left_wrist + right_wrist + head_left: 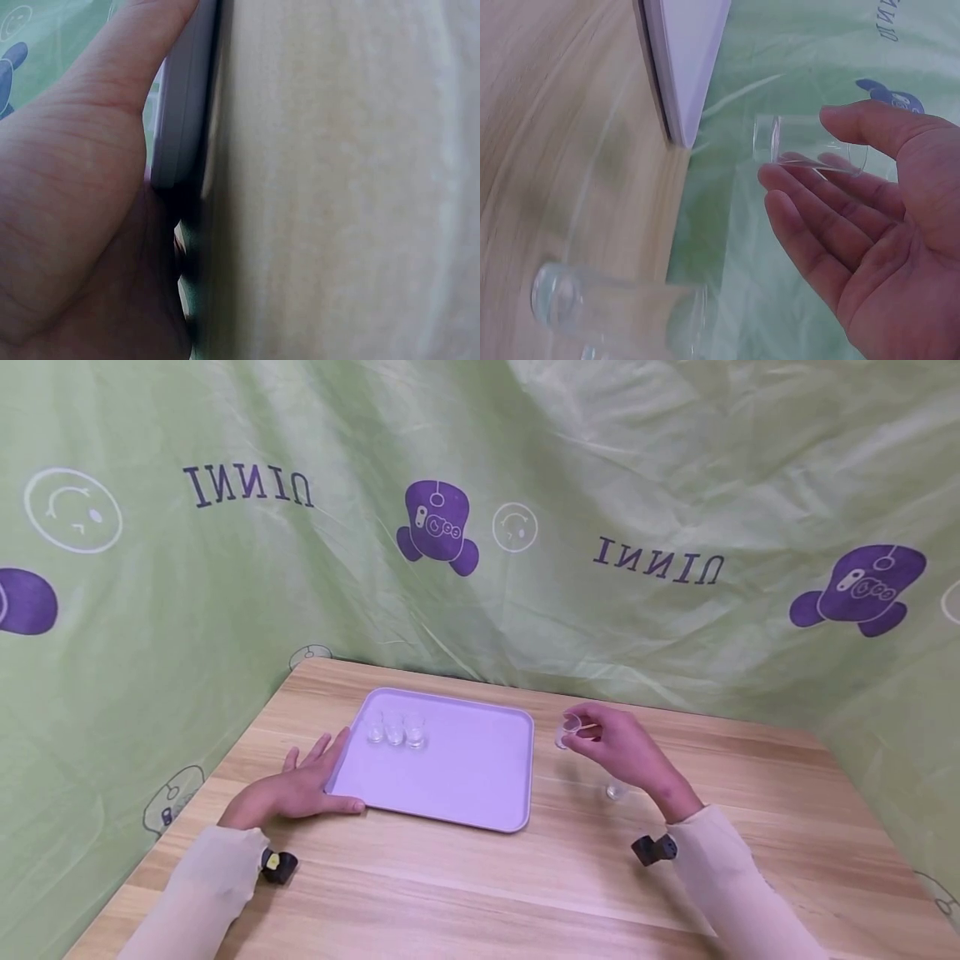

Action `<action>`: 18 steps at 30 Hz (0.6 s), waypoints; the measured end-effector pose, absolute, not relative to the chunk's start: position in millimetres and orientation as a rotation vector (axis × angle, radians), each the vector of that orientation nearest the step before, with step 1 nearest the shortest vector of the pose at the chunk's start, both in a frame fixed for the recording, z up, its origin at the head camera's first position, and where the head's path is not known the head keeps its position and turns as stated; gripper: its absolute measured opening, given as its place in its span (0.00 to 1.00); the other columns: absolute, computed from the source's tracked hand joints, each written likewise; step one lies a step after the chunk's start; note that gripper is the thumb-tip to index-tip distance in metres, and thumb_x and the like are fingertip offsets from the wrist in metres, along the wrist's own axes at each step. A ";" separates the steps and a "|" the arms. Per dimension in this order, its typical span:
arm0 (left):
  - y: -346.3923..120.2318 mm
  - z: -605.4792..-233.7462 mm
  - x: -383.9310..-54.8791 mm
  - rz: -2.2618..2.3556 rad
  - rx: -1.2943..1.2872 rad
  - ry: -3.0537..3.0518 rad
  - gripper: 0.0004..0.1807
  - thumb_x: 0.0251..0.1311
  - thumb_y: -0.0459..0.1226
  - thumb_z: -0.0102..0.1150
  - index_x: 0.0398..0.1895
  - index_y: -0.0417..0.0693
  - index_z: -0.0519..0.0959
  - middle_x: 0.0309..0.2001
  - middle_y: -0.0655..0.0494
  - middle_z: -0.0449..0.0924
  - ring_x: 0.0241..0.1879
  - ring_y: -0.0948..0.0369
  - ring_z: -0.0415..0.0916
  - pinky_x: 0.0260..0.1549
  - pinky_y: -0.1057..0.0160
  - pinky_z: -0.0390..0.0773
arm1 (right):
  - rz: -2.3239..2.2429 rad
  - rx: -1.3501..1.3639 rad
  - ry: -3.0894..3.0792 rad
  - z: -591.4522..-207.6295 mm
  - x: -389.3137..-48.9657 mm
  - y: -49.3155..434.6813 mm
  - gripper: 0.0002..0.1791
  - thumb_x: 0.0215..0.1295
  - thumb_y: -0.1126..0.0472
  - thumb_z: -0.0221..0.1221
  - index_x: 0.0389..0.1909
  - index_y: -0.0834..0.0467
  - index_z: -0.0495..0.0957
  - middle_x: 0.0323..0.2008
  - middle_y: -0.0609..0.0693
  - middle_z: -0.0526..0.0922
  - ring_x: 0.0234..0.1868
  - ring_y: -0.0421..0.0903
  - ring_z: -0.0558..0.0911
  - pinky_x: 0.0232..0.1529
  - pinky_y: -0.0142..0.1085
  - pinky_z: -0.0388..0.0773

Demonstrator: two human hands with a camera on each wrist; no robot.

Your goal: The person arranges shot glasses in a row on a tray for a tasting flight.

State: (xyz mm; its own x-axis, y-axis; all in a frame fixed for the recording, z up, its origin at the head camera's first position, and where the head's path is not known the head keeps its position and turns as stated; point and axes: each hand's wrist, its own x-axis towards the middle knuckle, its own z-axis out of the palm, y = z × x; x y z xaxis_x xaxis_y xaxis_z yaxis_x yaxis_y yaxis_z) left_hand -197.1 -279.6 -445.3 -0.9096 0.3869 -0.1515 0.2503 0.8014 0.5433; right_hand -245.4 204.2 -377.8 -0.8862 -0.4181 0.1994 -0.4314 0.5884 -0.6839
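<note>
My right hand (618,743) pinches a small clear shot glass (562,737) between thumb and fingers, to the right of the lilac tray (465,777). In the right wrist view this glass (802,142) has a thick base, which points away from the palm. My left hand (307,783) rests at the tray's near left corner, its fingers straight along the left side and the thumb along the front edge. On the tray's left part, three clear shot glasses (394,731) stand in a row.
Another clear glass (622,307) stands on the wooden table (405,893) near the right wrist, with part of one more glass (591,352) at that view's lower edge. A green printed curtain (525,627) encloses the table's back and sides.
</note>
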 end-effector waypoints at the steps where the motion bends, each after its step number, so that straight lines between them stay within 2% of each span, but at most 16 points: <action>1: -280.1 -445.8 -196.8 0.791 0.500 2.732 0.71 0.57 0.63 0.70 0.82 0.36 0.32 0.81 0.31 0.33 0.77 0.33 0.25 0.64 0.26 0.18 | 1.210 0.748 -2.784 -378.4 -246.3 200.8 0.18 0.67 0.63 0.69 0.54 0.66 0.81 0.47 0.56 0.86 0.46 0.53 0.88 0.47 0.43 0.85; 4: -283.6 -450.5 -197.7 0.827 0.516 2.729 0.71 0.57 0.63 0.69 0.82 0.37 0.31 0.80 0.31 0.33 0.77 0.33 0.24 0.62 0.26 0.17 | 1.230 0.770 -2.779 -380.3 -248.8 190.0 0.18 0.67 0.63 0.69 0.55 0.66 0.81 0.47 0.56 0.86 0.46 0.52 0.87 0.47 0.41 0.85; 9: -285.9 -456.6 -201.8 0.776 0.478 2.736 0.72 0.56 0.68 0.66 0.83 0.42 0.29 0.82 0.37 0.31 0.79 0.37 0.23 0.65 0.28 0.17 | 1.275 0.837 -2.770 -385.0 -251.2 174.4 0.17 0.68 0.64 0.68 0.55 0.67 0.81 0.47 0.57 0.85 0.47 0.52 0.87 0.47 0.39 0.84; 18: -277.9 -445.6 -200.4 0.720 0.450 2.730 0.72 0.56 0.65 0.69 0.82 0.36 0.31 0.81 0.33 0.33 0.78 0.34 0.26 0.65 0.27 0.22 | 1.335 0.865 -2.797 -393.7 -253.0 152.0 0.17 0.67 0.65 0.68 0.54 0.66 0.81 0.46 0.55 0.86 0.48 0.51 0.87 0.47 0.36 0.84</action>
